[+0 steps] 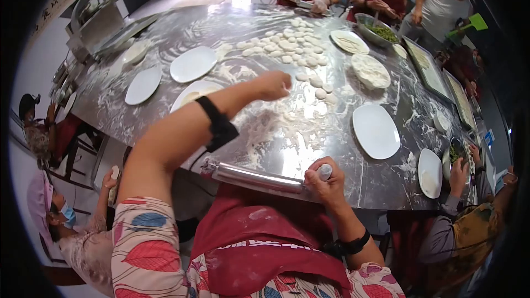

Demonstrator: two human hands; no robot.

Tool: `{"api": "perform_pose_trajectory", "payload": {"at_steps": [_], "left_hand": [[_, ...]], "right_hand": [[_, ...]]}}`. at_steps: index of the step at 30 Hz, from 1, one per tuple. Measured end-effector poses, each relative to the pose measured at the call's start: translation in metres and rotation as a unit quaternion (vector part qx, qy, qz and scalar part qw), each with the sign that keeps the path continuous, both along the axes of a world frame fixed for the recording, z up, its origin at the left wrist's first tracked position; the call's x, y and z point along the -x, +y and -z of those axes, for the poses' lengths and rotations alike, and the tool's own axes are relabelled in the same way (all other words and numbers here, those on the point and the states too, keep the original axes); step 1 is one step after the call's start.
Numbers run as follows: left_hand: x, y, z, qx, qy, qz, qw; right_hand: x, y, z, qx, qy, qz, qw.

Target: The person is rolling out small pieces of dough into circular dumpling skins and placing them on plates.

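Note:
A metal rolling pin (256,177) lies along the table's near edge, just in front of the apron. My right hand (327,181) is wrapped round its pale right handle. Stretched out over the floured table, my left hand (274,85) has its fingers curled downward; its fingertips are partly hidden, and whether they pinch anything does not show. Beside it are a few flattened dough pieces (316,81). Farther back spreads a large group of small round dough pieces (287,43).
White plates (376,131) (193,64) (143,85) stand around the steel table (243,127). A heap of flour (370,72) sits at the right. Bowls of green filling (382,33), long trays (428,69) and several people at work line the edges.

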State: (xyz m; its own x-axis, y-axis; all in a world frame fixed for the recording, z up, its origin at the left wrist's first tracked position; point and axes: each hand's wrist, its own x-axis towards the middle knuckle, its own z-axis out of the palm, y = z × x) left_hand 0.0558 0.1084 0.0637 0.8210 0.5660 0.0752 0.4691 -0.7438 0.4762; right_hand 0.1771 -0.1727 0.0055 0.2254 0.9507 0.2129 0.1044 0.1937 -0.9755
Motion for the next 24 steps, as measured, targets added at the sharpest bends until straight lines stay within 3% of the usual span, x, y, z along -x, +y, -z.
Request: {"api": "perform_pose_trajectory", "payload": {"at_steps": [2,4,8,12,14,21,24], "left_hand": [[-0.042,-0.002,0.018,-0.041,0.024,0.005,0.999],[-0.076,-0.01,0.019,-0.014,0.063,-0.047,0.997],[-0.124,-0.012,0.03,0.032,0.093,-0.222,0.97],[-0.141,-0.01,0.042,0.028,0.083,-0.219,0.972],[-0.149,-0.011,0.051,-0.002,0.039,-0.269,0.962],[-0.143,-0.011,0.054,-0.042,0.027,-0.22,0.974],[-0.13,0.002,0.059,-0.023,0.076,-0.157,0.984]], "right_hand": [[-0.002,0.001,0.0,0.014,0.013,-0.016,1.0],[-0.002,0.001,-0.003,0.008,0.02,-0.027,0.999],[-0.006,0.0,-0.004,0.025,0.018,-0.039,0.999],[-0.007,0.0,-0.006,-0.007,-0.019,-0.032,0.999],[-0.006,0.0,-0.003,0.001,-0.007,-0.032,0.999],[-0.004,0.002,0.003,-0.005,0.0,-0.018,1.0],[-0.003,0.002,0.006,0.004,0.012,-0.011,1.0]]}}
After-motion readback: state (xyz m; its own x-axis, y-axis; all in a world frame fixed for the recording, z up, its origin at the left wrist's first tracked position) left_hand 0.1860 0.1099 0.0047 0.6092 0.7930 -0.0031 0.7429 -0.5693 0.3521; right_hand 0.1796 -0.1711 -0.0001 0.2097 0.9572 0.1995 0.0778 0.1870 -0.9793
